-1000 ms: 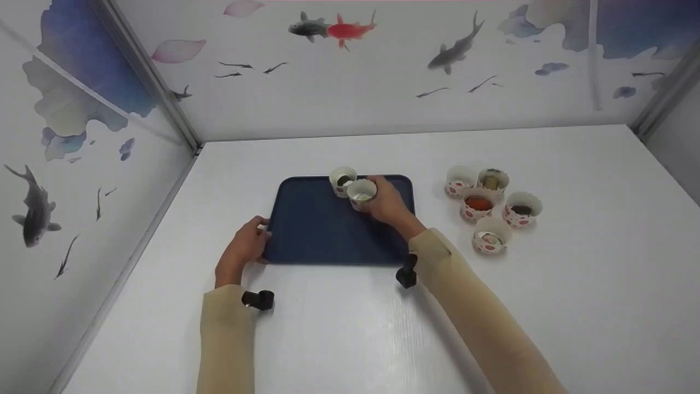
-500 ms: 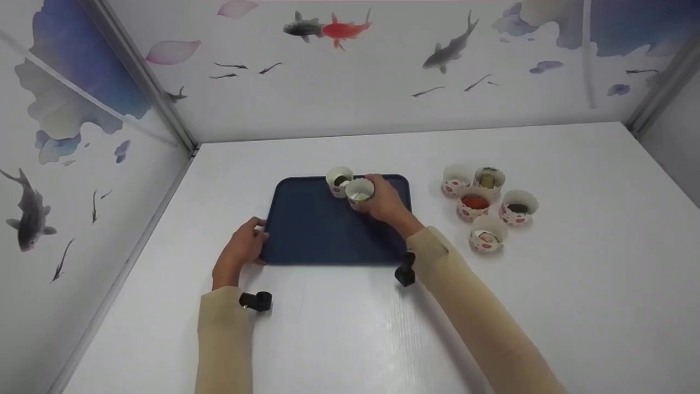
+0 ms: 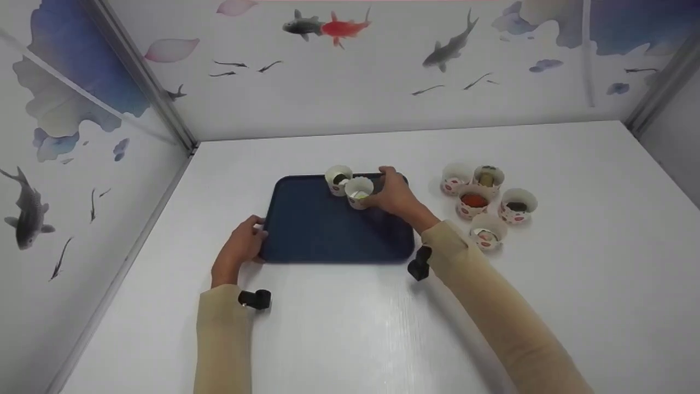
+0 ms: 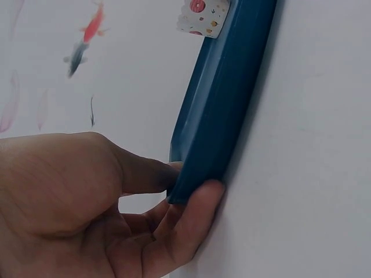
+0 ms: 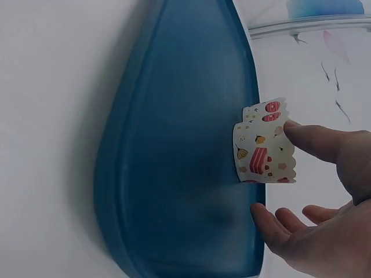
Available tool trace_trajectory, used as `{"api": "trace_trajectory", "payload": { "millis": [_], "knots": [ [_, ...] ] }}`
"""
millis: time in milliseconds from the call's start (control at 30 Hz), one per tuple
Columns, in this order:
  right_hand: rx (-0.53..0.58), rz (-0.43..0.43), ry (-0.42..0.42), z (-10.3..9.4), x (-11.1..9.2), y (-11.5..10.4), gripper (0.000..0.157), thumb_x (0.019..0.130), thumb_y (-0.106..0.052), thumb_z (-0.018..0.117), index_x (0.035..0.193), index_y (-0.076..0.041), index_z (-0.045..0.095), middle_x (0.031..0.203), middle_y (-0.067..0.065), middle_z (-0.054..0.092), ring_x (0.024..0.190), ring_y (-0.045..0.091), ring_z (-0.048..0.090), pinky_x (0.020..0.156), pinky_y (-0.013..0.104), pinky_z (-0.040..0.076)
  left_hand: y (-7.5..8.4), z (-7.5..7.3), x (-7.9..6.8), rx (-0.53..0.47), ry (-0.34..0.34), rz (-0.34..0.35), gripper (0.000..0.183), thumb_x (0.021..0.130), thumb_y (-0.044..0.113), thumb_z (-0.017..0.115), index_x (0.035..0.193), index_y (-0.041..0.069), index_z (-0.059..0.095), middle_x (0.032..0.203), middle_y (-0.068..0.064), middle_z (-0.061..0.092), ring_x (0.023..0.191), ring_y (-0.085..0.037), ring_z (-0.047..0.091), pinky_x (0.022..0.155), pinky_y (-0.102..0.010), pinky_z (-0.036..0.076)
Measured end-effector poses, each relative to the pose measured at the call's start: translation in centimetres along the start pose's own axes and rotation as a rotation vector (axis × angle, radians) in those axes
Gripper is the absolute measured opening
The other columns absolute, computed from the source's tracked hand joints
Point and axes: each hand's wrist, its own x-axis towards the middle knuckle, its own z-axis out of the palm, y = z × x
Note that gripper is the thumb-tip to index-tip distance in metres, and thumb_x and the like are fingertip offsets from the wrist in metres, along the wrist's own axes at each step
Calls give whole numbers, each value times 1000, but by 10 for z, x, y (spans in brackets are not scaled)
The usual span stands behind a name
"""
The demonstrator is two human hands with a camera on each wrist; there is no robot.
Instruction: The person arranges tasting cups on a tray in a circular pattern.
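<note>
A dark blue tray [image 3: 328, 235] lies on the white table. My left hand [image 3: 240, 243] grips its left edge; in the left wrist view the thumb is over the rim [image 4: 226, 110] and the fingers curl underneath. Two patterned paper baking cups stand side by side at the tray's far edge. The nearer cup [image 3: 357, 201] holds something pale, the farther cup [image 3: 334, 185] something dark and white. Beside the nearer cup, my right hand [image 3: 400, 196] has its fingers spread away from it. Its thumb is right at the cup's scalloped rim [image 5: 287, 147].
Several more paper cups stand right of the tray: one with red contents [image 3: 473, 207], one with dark contents [image 3: 517, 210], one with a brownish piece [image 3: 486, 179] and two with pale contents. White walls with painted fish enclose the table's back and left.
My right hand's fingers have opened off the nearer cup, and the hand and forearm have shifted right. The cup stays on the tray. My left hand keeps its grip on the tray's edge.
</note>
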Motion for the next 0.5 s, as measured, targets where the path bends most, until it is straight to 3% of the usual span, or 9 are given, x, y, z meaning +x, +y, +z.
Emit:
{"api": "trace_trajectory", "payload": {
  "millis": [100, 200, 500],
  "knots": [
    [-58, -13, -10, -5, -2, -5, 96, 85, -19, 81, 156, 0, 20, 153, 24, 38, 143, 37, 39, 121, 46, 35, 0, -1, 1, 2, -3, 0, 43, 109, 12, 35, 151, 2, 34, 145, -31, 47, 120, -43, 61, 72, -31, 63],
    [-44, -14, -11, -9, -5, -8, 96, 84, -18, 81, 157, -1, 20, 153, 24, 38, 143, 37, 40, 120, 46, 36, -1, 0, 2, -5, -9, -3, 43, 109, 12, 35, 151, 2, 33, 145, -31, 47, 120, -42, 61, 72, -31, 63],
    [179, -44, 12, -34, -27, -8, 81, 89, -8, 75, 156, -8, 29, 156, 19, 40, 144, 33, 41, 115, 46, 44, -1, -1, 1, 1, -9, -12, 44, 109, 12, 36, 152, 2, 32, 144, -30, 48, 118, -41, 62, 72, -30, 63]
  ]
}}
